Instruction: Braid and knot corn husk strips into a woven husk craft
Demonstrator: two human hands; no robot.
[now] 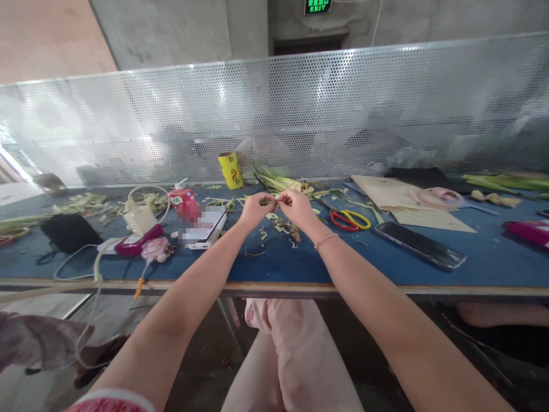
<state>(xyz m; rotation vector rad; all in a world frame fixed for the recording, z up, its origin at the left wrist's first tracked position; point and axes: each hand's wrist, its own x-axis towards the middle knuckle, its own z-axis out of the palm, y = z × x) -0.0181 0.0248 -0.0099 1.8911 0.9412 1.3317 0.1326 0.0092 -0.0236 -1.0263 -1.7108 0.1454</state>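
My left hand [258, 209] and my right hand [297, 208] meet above the blue table, fingertips pinched close together. Whatever is between them is too small to make out. Just behind lies a bundle of green and pale leafy stalks [281, 182]. Under and in front of my hands are scattered plant scraps [288, 228]. Scissors with red and yellow handles [349, 220] rest to the right of my right hand. On the left, a phone [208, 223] lies on a white box.
A yellow cylinder [230, 170] stands by the perforated metal screen [274, 109]. A red bottle [184, 201], black pouch [71, 236] and cables are leftward. To the right lie a dark phone [420, 245], cardboard sheets [381, 191] and a pink tape roll [441, 197]. Other people's legs show at both sides.
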